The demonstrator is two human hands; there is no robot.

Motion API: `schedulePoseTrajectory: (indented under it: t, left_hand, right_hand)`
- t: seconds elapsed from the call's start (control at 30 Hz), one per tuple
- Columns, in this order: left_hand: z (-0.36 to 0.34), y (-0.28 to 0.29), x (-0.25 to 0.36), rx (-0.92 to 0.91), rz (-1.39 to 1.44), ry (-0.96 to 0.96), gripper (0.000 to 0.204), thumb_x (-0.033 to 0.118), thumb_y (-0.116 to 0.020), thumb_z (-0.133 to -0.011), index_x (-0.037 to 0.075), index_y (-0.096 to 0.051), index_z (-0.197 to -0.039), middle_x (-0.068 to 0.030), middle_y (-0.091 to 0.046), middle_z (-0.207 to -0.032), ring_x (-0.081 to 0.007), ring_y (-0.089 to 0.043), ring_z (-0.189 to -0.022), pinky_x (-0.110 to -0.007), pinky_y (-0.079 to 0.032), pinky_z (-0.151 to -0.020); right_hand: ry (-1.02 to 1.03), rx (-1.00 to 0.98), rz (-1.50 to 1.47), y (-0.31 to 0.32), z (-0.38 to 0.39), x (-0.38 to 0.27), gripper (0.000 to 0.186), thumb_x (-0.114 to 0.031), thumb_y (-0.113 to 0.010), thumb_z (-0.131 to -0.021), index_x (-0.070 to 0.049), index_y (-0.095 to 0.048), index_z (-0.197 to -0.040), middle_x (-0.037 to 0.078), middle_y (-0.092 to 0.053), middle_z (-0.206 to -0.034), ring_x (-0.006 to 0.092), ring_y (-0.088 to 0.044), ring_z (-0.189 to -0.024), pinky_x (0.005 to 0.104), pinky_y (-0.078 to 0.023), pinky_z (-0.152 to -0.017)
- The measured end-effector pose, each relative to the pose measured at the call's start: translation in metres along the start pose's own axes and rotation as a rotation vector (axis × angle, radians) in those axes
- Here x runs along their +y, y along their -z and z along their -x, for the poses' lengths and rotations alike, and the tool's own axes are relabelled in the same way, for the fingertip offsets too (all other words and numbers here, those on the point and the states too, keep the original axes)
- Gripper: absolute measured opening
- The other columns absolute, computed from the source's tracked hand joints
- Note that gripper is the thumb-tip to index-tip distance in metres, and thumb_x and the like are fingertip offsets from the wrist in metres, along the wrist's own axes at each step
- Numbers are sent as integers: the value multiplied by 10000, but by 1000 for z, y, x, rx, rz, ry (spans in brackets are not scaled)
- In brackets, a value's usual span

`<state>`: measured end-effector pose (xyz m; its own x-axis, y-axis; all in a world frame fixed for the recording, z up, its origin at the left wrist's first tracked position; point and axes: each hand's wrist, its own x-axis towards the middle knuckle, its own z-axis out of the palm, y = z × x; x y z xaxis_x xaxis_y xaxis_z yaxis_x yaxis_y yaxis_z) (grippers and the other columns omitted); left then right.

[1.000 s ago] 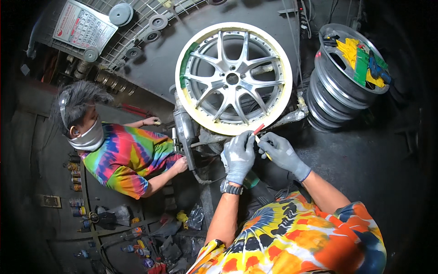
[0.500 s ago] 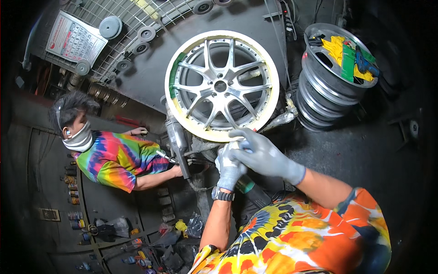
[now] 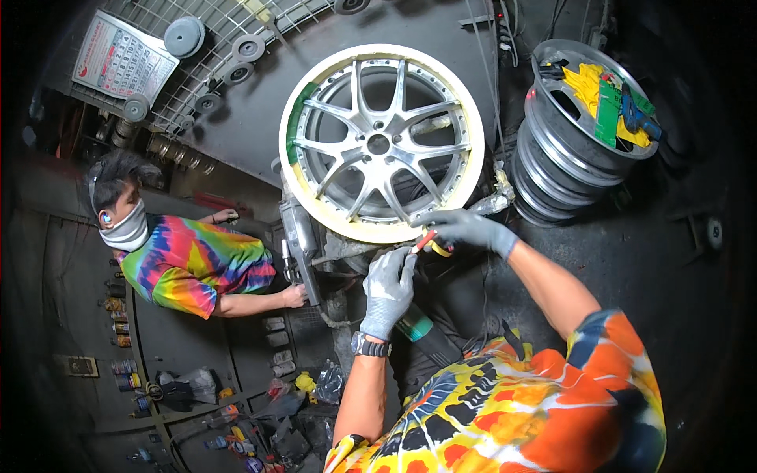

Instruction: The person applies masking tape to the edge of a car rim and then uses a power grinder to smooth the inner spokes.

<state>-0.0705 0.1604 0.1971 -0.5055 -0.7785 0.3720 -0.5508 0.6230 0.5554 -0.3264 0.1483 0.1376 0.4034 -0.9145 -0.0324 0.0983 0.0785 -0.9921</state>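
A silver multi-spoke wheel (image 3: pixel 377 143) is held up in front of me, with yellow tape (image 3: pixel 465 177) around its rim and a green taped stretch (image 3: pixel 297 126) at its left. My left hand (image 3: pixel 386 288), in a grey glove, is just below the rim, its fingers pinching a slim red tool (image 3: pixel 423 241) with a pale end; its exact kind is unclear. My right hand (image 3: pixel 469 230), also gloved, is closed near the rim's lower right edge. Under its fingers a yellow tape roll (image 3: pixel 441 249) shows in part; the grip itself is partly hidden.
A co-worker (image 3: pixel 201 264) in a tie-dye shirt stands at the left, a hand by a grey power-tool-like machine (image 3: pixel 300 236). Stacked wheels (image 3: pixel 544 169) stand at the right, topped with yellow cloth (image 3: pixel 585 87). Grinding discs (image 3: pixel 184 37) hang on a wire grid. Bags (image 3: pixel 292 441) lie lower left.
My hands, close together before, are now apart. The left has moved down and the right moved right along the rim. The red tool and the yellow roll now show between them.
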Motion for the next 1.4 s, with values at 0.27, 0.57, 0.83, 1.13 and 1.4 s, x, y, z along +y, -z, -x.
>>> schedulePoseTrajectory:
  t: [0.27, 0.57, 0.83, 1.13, 1.4]
  left_hand:
    - [-3, 5, 2, -48, 42, -24, 160, 80, -667, -1000, -10, -703, -1127, -210, -703, -927, -387, -693, -829, -444, -538, -761]
    - [5, -14, -4, 69, -123, 55, 283, -7, -690, -843, 93, -735, -1104, -150, -712, -956, -380, -688, -905, -481, -549, -805]
    - [5, -14, -7, -12, -242, 22, 357, 6, -662, -859, 82, -696, -1205, -165, -717, -1055, -388, -687, -1000, -522, -548, -862]
    - [-8, 17, -29, -324, -81, 52, 340, -58, -673, -804, 6, -646, -1137, -245, -682, -1073, -468, -649, -1060, -527, -526, -931]
    - [2, -5, -13, 42, -335, 6, 377, 32, -790, -796, 4, -558, -1092, -231, -566, -1065, -467, -565, -1034, -557, -485, -915]
  right_hand:
    - [169, 395, 141, -55, 36, 25, 168, -150, -746, -992, -2, -757, -1071, 7, -743, -949, 64, -648, -882, 271, -537, -815]
    - [94, 541, -51, -117, 68, 8, 191, -182, -705, -1030, -3, -700, -965, -8, -646, -804, 47, -573, -784, 276, -496, -720]
    - [79, 499, -211, -121, 77, -2, 218, -229, -672, -1070, -12, -691, -1072, 6, -682, -892, 64, -626, -827, 264, -536, -777]
    - [36, 517, -65, -118, 79, 4, 213, -189, -634, -1077, 12, -691, -1120, 21, -701, -923, 74, -654, -862, 254, -537, -795]
    - [91, 544, -95, -124, 61, 5, 248, -253, -653, -1063, -9, -693, -1042, 20, -694, -853, 80, -644, -813, 286, -539, -765]
